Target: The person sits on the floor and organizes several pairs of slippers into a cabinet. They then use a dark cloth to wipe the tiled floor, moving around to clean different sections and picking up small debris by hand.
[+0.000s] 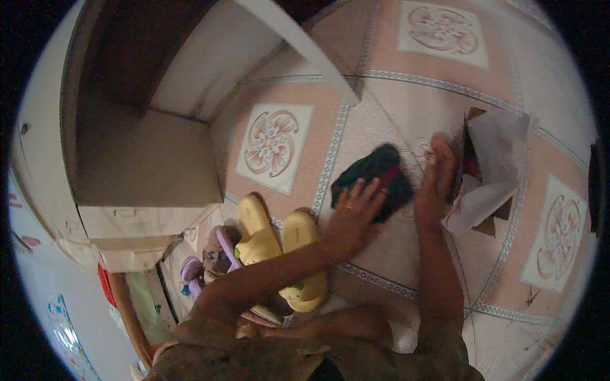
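Note:
A folded dark green cloth with a reddish patch lies on the patterned floor tiles before me. My left hand rests on it, palm down and fingers spread, with a ring on one finger. To the right of the cloth, my right hand is held edge-on, slightly blurred, and nothing shows in it. Just beyond that hand stands an open, torn-looking box with white and brown flaps. Something dark and red shows inside the box, partly hidden by the flaps.
A cabinet stands at the left, its door swung out over the floor. Yellow slippers lie below my left forearm, beside purple footwear and a brown shoe. Decorated tiles cover the floor.

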`<control>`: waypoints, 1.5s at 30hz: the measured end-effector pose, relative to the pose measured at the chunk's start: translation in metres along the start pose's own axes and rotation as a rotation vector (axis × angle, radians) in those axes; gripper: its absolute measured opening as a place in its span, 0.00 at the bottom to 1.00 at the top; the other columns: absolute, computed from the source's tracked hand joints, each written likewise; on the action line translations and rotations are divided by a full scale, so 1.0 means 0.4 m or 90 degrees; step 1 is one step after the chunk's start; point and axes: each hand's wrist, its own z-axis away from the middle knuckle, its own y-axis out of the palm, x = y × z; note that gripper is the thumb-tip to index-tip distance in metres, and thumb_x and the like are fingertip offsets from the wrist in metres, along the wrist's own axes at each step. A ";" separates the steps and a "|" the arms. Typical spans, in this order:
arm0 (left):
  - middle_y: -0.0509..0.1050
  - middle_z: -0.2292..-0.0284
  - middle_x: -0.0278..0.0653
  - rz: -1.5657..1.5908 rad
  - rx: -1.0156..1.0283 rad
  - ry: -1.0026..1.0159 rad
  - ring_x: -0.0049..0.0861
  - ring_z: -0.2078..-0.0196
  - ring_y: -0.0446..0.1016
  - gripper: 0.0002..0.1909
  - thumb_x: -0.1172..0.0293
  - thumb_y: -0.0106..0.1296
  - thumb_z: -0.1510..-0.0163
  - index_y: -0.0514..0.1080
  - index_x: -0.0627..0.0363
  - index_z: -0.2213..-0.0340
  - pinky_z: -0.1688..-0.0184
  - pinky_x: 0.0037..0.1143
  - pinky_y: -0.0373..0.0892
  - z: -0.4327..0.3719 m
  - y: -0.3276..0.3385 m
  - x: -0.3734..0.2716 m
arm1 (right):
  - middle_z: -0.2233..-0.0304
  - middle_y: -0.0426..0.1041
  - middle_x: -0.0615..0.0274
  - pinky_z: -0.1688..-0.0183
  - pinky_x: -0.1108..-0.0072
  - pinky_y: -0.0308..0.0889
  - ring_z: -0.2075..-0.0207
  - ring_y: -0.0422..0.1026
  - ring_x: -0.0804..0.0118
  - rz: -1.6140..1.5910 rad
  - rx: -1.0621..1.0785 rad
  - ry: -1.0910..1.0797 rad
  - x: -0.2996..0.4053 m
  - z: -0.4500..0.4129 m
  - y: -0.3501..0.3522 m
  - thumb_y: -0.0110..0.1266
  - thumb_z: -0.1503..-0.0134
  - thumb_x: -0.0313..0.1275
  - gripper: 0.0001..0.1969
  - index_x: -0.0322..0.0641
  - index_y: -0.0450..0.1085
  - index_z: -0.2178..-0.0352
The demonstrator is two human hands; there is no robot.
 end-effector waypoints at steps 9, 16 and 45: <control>0.51 0.36 0.45 -0.210 -0.189 0.121 0.52 0.36 0.52 0.33 0.65 0.50 0.47 0.58 0.47 0.40 0.39 0.53 0.50 -0.381 0.053 0.000 | 0.42 0.60 0.51 0.36 0.66 0.48 0.39 0.57 0.55 0.142 0.072 -0.136 0.050 0.007 -0.015 0.38 0.35 0.30 0.20 0.33 0.57 0.44; 0.73 0.53 0.42 0.056 -0.254 0.163 0.42 0.47 0.67 0.23 0.85 0.50 0.58 0.74 0.55 0.57 0.46 0.37 0.63 -0.434 -0.076 0.059 | 0.38 0.54 0.47 0.34 0.61 0.45 0.37 0.52 0.50 0.167 0.179 -0.089 0.039 0.037 -0.003 0.41 0.38 0.27 0.21 0.37 0.55 0.43; 0.67 0.49 0.51 -0.405 -0.355 -0.579 0.46 0.46 0.64 0.25 0.68 0.49 0.49 0.65 0.54 0.48 0.45 0.43 0.61 0.069 -0.631 1.230 | 0.45 0.65 0.47 0.37 0.65 0.52 0.40 0.61 0.52 0.343 0.239 -0.093 0.012 0.035 0.000 0.41 0.36 0.36 0.23 0.27 0.62 0.46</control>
